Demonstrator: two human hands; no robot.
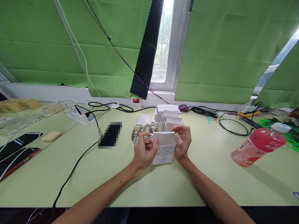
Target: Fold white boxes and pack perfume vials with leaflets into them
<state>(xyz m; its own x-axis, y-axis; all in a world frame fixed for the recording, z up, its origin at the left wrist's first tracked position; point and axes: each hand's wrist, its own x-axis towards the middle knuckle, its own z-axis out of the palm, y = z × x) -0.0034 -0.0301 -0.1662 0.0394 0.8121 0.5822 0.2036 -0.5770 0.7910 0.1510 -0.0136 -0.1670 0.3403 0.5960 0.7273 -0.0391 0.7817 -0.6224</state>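
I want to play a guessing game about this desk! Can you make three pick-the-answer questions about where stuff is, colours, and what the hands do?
1. Where is the pink bottle?
A. right of the hands
B. left of the hands
C. on the windowsill

2. What colour are the curtains?
A. blue
B. green
C. red

3. What is the white box doing?
A. lying alone
B. held by both hands
C. under a phone

Answers: 1 A, it stands far right on the table. 2 B, green cloth hangs behind. 3 B, the left hand and right hand grip its sides.
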